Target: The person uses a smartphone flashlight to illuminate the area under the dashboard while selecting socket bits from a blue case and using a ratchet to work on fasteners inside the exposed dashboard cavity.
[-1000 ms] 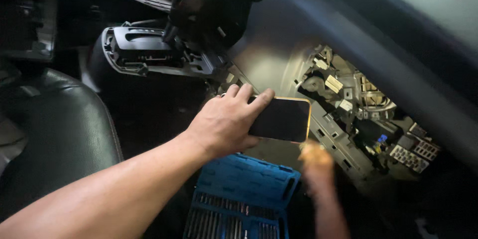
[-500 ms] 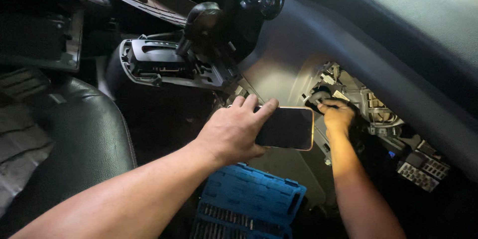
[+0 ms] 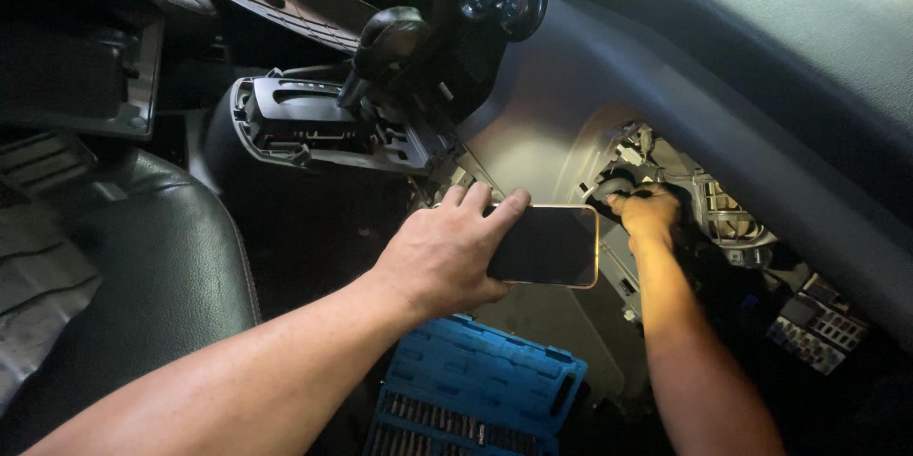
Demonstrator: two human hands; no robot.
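- Head view looks down into a car's front footwell; my left hand (image 3: 447,252) is wrapped around a dark phone (image 3: 547,245), fingers clamped on its left edge, its light falling into the opened dashboard cavity (image 3: 694,199).
- My right hand (image 3: 649,213) is deep in that lit cavity, fingers curled tight on a dark part I cannot make out, just right of the phone.
- I judge the step in hand is working on that part by feel and light.
- The next move calls for a steady beam and a firm grip on the part.
- An open blue bit case (image 3: 475,394) lies below my forearms; the gear lever (image 3: 385,42) stands well left.
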